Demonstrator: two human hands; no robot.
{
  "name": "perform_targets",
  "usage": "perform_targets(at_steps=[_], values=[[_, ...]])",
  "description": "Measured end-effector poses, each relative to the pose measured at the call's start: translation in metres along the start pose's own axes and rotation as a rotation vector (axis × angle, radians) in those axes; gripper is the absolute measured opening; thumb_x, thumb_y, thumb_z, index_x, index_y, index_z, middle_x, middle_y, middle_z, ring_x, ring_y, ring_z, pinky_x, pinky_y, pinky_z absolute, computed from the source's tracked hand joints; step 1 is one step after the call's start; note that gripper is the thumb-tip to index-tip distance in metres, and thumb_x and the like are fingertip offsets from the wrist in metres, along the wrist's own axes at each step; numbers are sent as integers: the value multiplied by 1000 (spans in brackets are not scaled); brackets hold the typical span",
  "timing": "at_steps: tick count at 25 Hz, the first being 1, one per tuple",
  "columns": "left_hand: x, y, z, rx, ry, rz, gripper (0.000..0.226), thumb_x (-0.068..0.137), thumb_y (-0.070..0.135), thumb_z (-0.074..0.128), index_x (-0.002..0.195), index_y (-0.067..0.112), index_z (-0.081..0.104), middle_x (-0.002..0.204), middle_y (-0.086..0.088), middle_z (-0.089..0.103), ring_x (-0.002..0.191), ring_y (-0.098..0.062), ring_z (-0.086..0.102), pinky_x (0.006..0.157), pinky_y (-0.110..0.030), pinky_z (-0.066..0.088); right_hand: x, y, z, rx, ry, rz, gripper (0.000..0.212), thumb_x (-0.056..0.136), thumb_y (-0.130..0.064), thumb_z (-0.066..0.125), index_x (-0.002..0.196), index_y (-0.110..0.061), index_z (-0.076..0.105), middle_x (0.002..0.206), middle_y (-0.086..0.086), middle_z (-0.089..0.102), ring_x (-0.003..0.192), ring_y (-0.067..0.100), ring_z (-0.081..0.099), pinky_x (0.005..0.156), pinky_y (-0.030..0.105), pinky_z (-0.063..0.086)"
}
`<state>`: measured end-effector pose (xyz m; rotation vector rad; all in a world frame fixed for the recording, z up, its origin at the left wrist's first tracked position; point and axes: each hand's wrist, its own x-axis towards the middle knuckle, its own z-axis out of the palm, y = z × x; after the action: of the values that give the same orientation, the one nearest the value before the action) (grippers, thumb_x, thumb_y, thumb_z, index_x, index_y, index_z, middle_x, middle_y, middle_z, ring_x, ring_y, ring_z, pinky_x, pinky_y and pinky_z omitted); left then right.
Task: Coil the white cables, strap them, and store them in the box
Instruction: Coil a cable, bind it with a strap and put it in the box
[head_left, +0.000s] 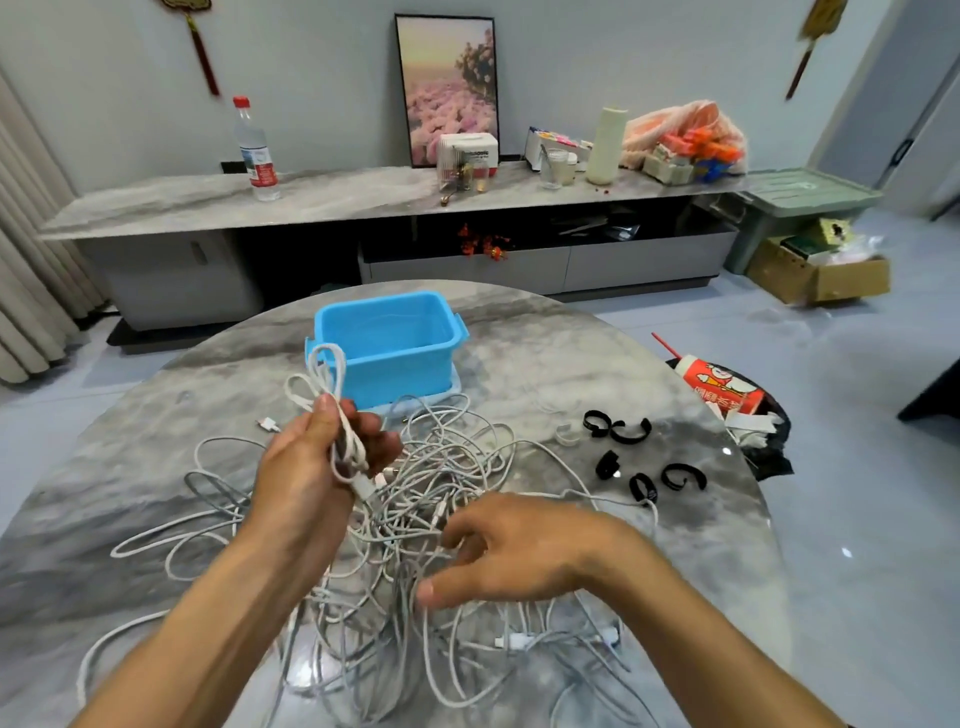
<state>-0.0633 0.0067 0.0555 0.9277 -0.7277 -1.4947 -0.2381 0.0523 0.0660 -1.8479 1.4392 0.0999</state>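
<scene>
Two bare hands work above the round grey marble table (597, 364): the left hand (311, 467) has its grip curled round a looped bundle of white cable (332, 384), while the right hand (519, 551) hovers with fingers loosely spread over the tangled white cables (441, 478). Behind the tangle stands the open blue plastic box (387, 343), and black strap loops (631, 431) lie to the right.

A pale grey wall (311, 78) stands behind a long low cabinet (363, 202) with a marbled top. A framed flower picture (449, 88) leans there, a water bottle (255, 150) to its left. Curtains (31, 249) hang at the left edge. The glossy grey floor (857, 467) reflects light, and a cardboard box (821, 275) sits on it.
</scene>
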Motion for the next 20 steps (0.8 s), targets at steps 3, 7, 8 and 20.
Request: perform_targets(at_steps=[3, 7, 8, 20], values=[[3, -5, -9, 39, -39, -100, 27, 105, 26, 39, 83, 14, 50, 56, 3, 44, 41, -9, 39, 51, -31, 56, 4, 23, -28, 90, 398, 75, 27, 91, -48, 62, 104, -25, 68, 100, -7, 71, 89, 11, 66, 77, 31, 52], [-7, -33, -2, 216, -160, -188, 23, 104, 22, 41, 86, 11, 51, 59, 0, 49, 43, -9, 41, 38, -21, 37, 43, 99, -60, 70, 902, 345, 19, 89, -15, 53, 92, -17, 72, 97, 6, 74, 92, 30, 66, 74, 34, 51], [-7, -36, -2, 262, -174, -190, 22, 104, 22, 42, 87, 12, 52, 63, -1, 53, 47, -10, 46, 39, -20, 36, 51, 120, -57, 14, 880, 426, 22, 88, -11, 51, 97, -18, 70, 103, 8, 72, 95, 33, 64, 73, 33, 48], [-15, -30, 0, 169, -392, -370, 16, 91, 30, 58, 95, 15, 61, 67, 2, 49, 51, -7, 38, 33, -15, 27, 101, 179, -30, -418, 723, 335, 22, 95, -32, 56, 100, -24, 76, 112, 3, 62, 105, 31, 51, 72, 33, 32]])
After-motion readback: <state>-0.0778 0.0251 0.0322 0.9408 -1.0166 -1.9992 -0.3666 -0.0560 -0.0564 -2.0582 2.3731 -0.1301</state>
